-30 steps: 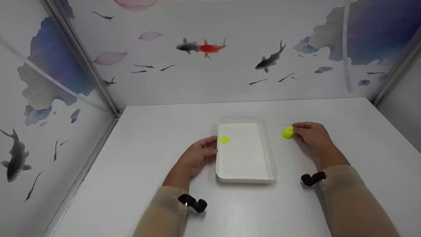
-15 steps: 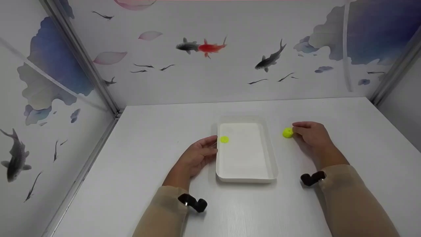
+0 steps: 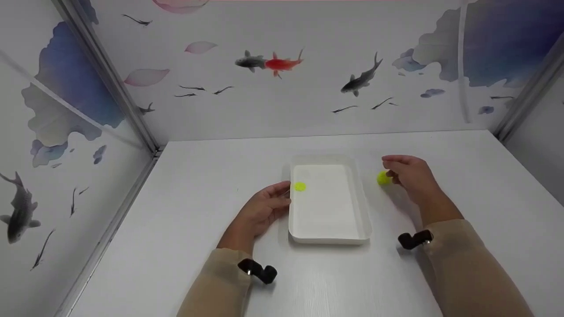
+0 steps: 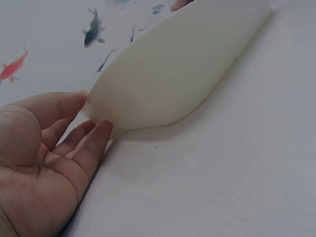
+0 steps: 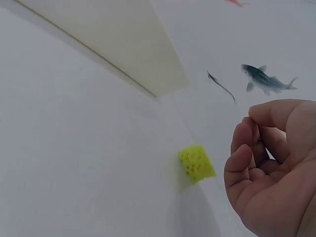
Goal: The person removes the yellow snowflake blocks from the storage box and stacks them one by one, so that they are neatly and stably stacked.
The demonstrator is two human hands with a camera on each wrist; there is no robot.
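Observation:
A white shallow rectangular tray (image 3: 327,241) lies on the white table. My left hand (image 3: 263,209) rests its thumb and fingertips against the outside of its left wall, as the left wrist view also shows. Inside, near that wall, lies a flat round yellow piece (image 3: 300,186). To the right of the tray stands a small yellow stubby piece (image 5: 196,163) with dark holes or bumps over its side. My right hand (image 3: 412,178) hovers beside it with loosely curled fingers, thumb and index tips close together; nothing shows between them. In the head view its fingers partly hide the piece.
Behind the table (image 3: 211,167) stands a white wall (image 3: 291,110) printed with fish and petals. Another printed wall (image 3: 128,176) rises along the left side. A black wrist camera (image 3: 257,270) sits on the left sleeve, another (image 3: 415,240) on the right.
My right hand has let go of a small yellow piece at the top of the yellow stack and moved slightly up and left. The left hand and tray have stayed in place.

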